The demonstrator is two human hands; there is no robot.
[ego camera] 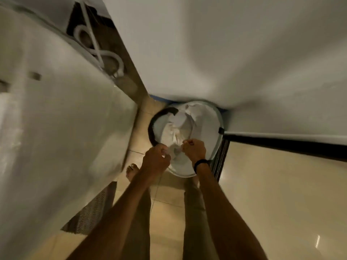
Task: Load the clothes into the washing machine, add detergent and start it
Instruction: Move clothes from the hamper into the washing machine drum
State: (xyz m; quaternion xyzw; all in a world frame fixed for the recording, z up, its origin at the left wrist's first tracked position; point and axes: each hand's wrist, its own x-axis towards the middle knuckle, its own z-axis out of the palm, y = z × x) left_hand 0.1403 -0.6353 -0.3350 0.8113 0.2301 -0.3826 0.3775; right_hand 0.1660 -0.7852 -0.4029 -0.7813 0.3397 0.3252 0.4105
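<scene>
Now, grip: left hand (156, 157) and right hand (194, 149) each pinch the white cloth (174, 128) at its near edge.
Laundry basket (151, 128): I judge the heap lies just beyond both hands.

A round laundry basket (218, 117) stands hemmed in: a white machine (65, 119) near its left, a white wall (225, 53) against its far rim. Its mouth is open above, but white cloth (174, 128) fills it, and the left hand (155, 158) and right hand (194, 150), gripping that cloth, crowd the near edge. Open tiled floor (272, 194) lies to its right.
</scene>
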